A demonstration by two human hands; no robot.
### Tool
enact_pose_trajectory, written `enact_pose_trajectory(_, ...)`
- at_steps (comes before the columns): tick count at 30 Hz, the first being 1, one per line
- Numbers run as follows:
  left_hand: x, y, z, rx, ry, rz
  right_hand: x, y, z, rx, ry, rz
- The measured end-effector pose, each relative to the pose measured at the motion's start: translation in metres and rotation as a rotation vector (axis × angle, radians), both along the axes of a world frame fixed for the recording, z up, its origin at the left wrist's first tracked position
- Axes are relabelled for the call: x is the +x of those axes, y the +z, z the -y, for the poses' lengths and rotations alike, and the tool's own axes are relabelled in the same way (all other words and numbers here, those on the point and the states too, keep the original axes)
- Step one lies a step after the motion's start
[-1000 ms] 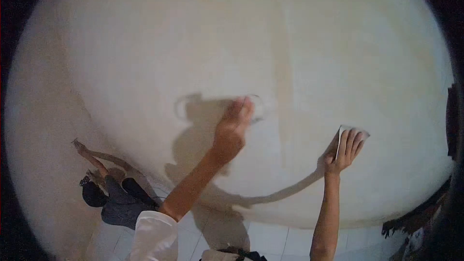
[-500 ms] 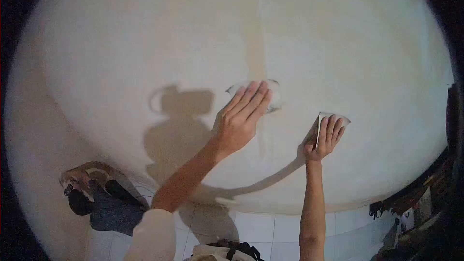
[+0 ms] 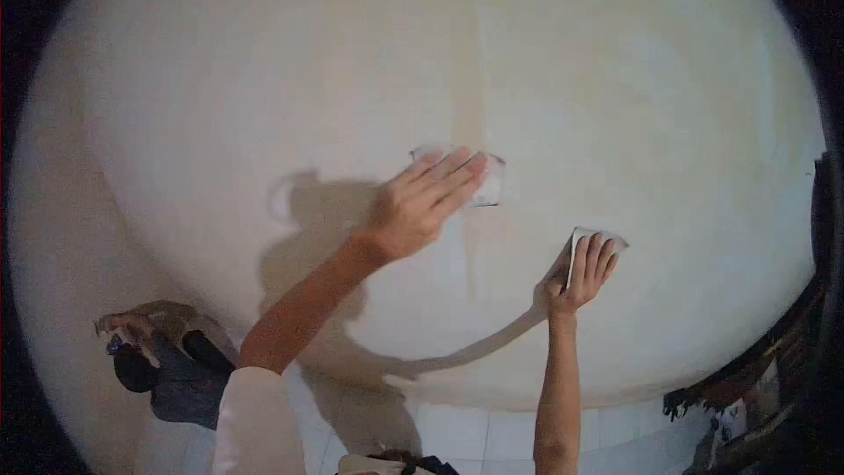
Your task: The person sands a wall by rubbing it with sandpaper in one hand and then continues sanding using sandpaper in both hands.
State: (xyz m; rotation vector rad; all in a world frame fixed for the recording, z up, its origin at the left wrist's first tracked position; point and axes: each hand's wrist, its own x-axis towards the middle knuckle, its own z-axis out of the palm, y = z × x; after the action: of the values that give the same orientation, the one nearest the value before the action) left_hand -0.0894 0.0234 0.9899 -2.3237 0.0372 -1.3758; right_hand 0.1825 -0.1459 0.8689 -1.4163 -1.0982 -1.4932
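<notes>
Since the earlier frame my right hand (image 3: 576, 274) had slid lower on the wall (image 3: 264, 79), fingers nearly straight over a folded sheet (image 3: 601, 241), with the thumb seeming to pinch its edge. My left hand (image 3: 420, 200) lay wide open, gripping nothing, its fingertips pressing a pale sheet (image 3: 489, 183) to the wall. Flat, even pressure seemed best to stop either sheet slipping.
</notes>
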Motion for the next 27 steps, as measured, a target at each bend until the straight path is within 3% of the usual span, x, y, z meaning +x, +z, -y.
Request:
enact_pose_trajectory(2, -0.009, 0.012, -0.016, 0.038, -0.006, 0.027, 0.001, -0.003, 0.002, -0.025, -0.028, -0.029)
enact_pose_trajectory(4, -0.021, 0.03, -0.033, -0.046, 0.168, 0.386, 0.001, -0.002, 0.001, -0.007, -0.018, 0.018)
enact_pose_trajectory(8, -0.002, 0.02, -0.01, -0.066, 0.262, 0.415, -0.002, 0.001, 0.0, 0.008, -0.013, 0.033)
enact_pose_trajectory(10, 0.008, 0.003, 0.012, -0.059, 0.047, 0.13, -0.001, -0.002, 0.0, -0.002, -0.004, 0.004)
enact_pose_trajectory(11, 0.007, 0.002, 0.007, -0.064, 0.045, 0.129, 0.0, -0.003, 0.001, -0.007, 0.003, -0.015)
enact_pose_trajectory(13, 0.002, 0.012, -0.02, -0.126, 0.105, 0.208, 0.001, -0.003, 0.003, -0.026, -0.006, 0.002)
enact_pose_trajectory(15, -0.019, 0.048, -0.037, -0.069, 0.255, 0.51, 0.002, -0.007, 0.003, -0.063, -0.054, -0.039)
enact_pose_trajectory(19, 0.0, 0.056, -0.026, -0.002, 0.305, 0.492, -0.001, 0.0, 0.002, -0.016, -0.007, 0.037)
enact_pose_trajectory(22, 0.025, 0.033, 0.013, -0.083, 0.026, 0.177, -0.001, -0.001, 0.001, -0.011, -0.015, -0.006)
enact_pose_trajectory(26, 0.005, 0.048, -0.018, -0.092, -0.024, 0.327, 0.003, 0.0, 0.002, -0.02, -0.016, 0.068)
enact_pose_trajectory(27, -0.003, 0.055, -0.018, -0.101, 0.066, 0.406, -0.002, 0.002, 0.004, -0.036, -0.029, 0.041)
